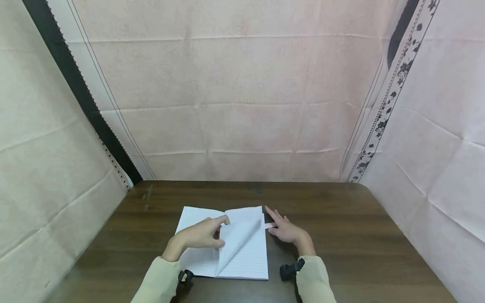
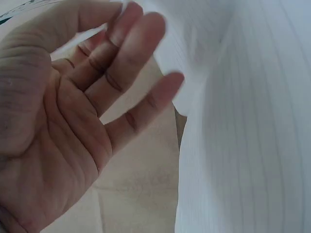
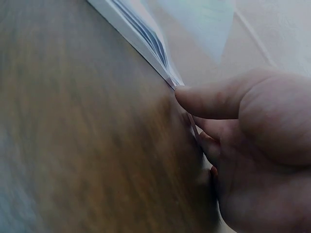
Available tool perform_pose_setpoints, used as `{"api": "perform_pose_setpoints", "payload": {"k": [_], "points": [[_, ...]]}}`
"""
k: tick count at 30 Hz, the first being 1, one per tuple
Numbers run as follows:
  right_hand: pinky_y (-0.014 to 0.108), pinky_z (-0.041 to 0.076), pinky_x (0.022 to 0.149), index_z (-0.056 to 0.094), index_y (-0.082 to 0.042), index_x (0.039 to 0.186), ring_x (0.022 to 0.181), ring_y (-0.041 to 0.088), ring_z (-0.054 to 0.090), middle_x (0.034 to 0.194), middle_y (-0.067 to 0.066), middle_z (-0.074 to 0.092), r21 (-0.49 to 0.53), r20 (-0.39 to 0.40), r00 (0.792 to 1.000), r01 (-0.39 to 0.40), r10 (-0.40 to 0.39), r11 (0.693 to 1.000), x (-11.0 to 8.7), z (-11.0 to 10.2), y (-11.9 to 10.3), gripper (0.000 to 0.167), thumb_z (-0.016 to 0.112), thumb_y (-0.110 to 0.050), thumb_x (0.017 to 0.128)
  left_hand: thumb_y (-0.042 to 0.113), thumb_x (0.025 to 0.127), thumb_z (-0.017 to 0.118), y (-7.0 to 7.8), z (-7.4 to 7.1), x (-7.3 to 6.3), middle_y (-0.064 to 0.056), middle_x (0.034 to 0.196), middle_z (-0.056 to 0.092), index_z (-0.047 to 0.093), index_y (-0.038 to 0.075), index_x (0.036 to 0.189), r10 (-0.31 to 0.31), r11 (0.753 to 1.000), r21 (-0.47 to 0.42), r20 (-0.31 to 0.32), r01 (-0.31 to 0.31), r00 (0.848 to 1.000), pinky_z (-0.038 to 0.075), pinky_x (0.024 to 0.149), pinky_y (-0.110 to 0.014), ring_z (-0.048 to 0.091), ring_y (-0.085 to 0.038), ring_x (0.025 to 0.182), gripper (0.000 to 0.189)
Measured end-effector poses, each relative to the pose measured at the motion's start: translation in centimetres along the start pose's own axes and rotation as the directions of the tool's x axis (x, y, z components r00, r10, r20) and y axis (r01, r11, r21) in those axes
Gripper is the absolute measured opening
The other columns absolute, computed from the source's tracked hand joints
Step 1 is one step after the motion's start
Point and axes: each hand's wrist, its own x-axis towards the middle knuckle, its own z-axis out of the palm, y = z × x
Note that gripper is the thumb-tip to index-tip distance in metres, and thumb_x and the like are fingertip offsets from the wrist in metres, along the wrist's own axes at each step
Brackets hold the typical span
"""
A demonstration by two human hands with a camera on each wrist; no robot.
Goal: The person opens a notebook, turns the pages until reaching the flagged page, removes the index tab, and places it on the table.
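A white, ruled paper notebook (image 1: pixel 253 259) lies open on the dark brown wood-grain surface (image 1: pixel 341 227), between the two hands. Over its left half reaches the left hand (image 1: pixel 201 234), with thumb and index bowed and a gap between their tips at the near edge of a lifted white page (image 1: pixel 236 240). The page's folded slope runs to the right of those fingers; the left wrist view is blurred at the tips, so I cannot tell whether they pinch the paper.

The right hand (image 1: pixel 288 231) rests just beyond the notebook's right edge, its fingers extended and spread from the thumb. A narrow pale pinkish strip (image 1: pixel 270 225) runs from that edge into the space between thumb and fingers, and the right wrist view shows the thumb tip by the notebook's edge.

Behind both hands' fingers are pale pale-green sleeves (image 1: pixel 161 277) and small black wrist-worn devices (image 1: pixel 289 271); well beyond the fingertips hangs a creased cream cloth (image 1: pixel 242 84).
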Motion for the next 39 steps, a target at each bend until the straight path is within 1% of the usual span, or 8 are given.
{"api": "perform_pose_setpoints", "payload": {"k": [4,7,11,20,28,33,36,39], "points": [[0.067,0.003,0.115,0.025,-0.026,0.16,0.152,0.04,0.004,0.165,0.016,0.016,-0.001,-0.002,1.0,-0.025,0.025,1.0,0.0,0.0,-0.1,0.069,0.057,-0.014,0.101,0.004,0.082,0.069,-0.1,-0.5,-0.6,0.008,0.068,0.053,0.037,0.024,0.149,-0.018,0.999,-0.049,0.012,0.019,1.0,0.045,0.06,-0.024,0.049,-0.003,0.059,0.077],[0.065,0.002,0.116,0.025,-0.025,0.16,0.152,0.038,0.004,0.165,0.015,0.018,-0.008,0.01,1.0,-0.015,0.015,1.0,0.1,0.1,-0.2,0.068,0.057,-0.013,0.101,0.001,0.081,0.068,-0.1,-1.0,-1.1,0.006,0.078,0.054,0.029,0.032,0.157,0.003,0.999,-0.047,0.04,-0.001,0.999,0.044,0.057,-0.022,0.045,-0.002,0.054,0.09],[0.062,0.001,0.117,0.027,-0.022,0.16,0.153,0.035,0.005,0.165,0.013,0.02,-0.007,0.016,1.0,0.001,-0.001,1.0,0.1,0.2,-0.2,0.068,0.057,-0.012,0.1,0.0,0.081,0.068,-0.2,-1.7,-2.0,0.007,0.115,0.059,0.041,0.034,0.152,0.03,0.999,-0.027,0.072,-0.029,0.997,0.045,0.061,-0.021,0.044,0.0,0.052,0.083],[0.059,0.0,0.118,0.025,-0.02,0.16,0.153,0.033,0.006,0.165,0.01,0.021,-0.013,0.008,1.0,0.02,-0.02,1.0,0.2,0.4,-0.1,0.068,0.056,-0.011,0.101,0.001,0.079,0.072,-0.5,-3.8,-4.2,0.004,0.146,0.049,0.047,0.035,0.148,0.014,0.997,-0.079,0.119,-0.004,0.993,0.047,0.08,-0.028,0.054,-0.002,0.059,0.081],[0.063,-0.001,0.117,0.023,-0.021,0.161,0.152,0.036,0.004,0.165,0.015,0.017,-0.002,0.023,0.999,0.049,-0.049,0.999,0.0,0.1,0.0,0.076,0.065,-0.025,0.097,0.009,0.078,0.078,-0.6,-5.3,-6.1,0.002,0.12,0.063,0.06,0.024,0.137,-0.148,0.975,-0.132,0.217,0.179,0.965,0.05,0.079,-0.03,0.063,-0.01,0.077,0.064],[0.064,-0.004,0.116,0.03,-0.024,0.159,0.152,0.039,-0.001,0.165,0.018,0.014,-0.045,0.075,0.992,0.104,-0.101,0.994,0.0,-0.2,0.1,0.081,0.069,-0.044,0.09,0.018,0.083,0.076,-0.9,-5.6,-6.6,-0.002,0.117,0.066,0.063,0.013,0.134,-0.174,0.972,-0.115,0.246,0.207,0.954,0.047,0.086,-0.032,0.068,-0.012,0.074,0.054],[0.066,-0.003,0.115,0.036,-0.024,0.157,0.151,0.041,-0.002,0.165,0.019,0.013,-0.096,0.096,0.99,0.116,-0.107,0.989,0.0,-0.2,0.0,0.083,0.071,-0.049,0.086,0.027,0.088,0.074,-1.3,-5.8,-6.7,-0.007,0.131,0.061,0.064,0.015,0.134,-0.171,0.976,-0.091,0.246,0.198,0.954,0.046,0.096,-0.04,0.067,-0.021,0.102,0.05],[0.067,-0.003,0.114,0.04,-0.024,0.155,0.152,0.041,-0.002,0.165,0.019,0.012,-0.122,0.106,0.989,0.117,-0.104,0.986,0.2,-0.1,0.0,0.084,0.073,-0.051,0.083,0.036,0.092,0.071,-1.8,-6.0,-6.9,-0.01,0.142,0.054,0.062,0.018,0.136,-0.18,0.974,-0.092,0.239,0.207,0.954,0.039,0.105,-0.052,0.05,-0.031,0.13,0.049]]}}
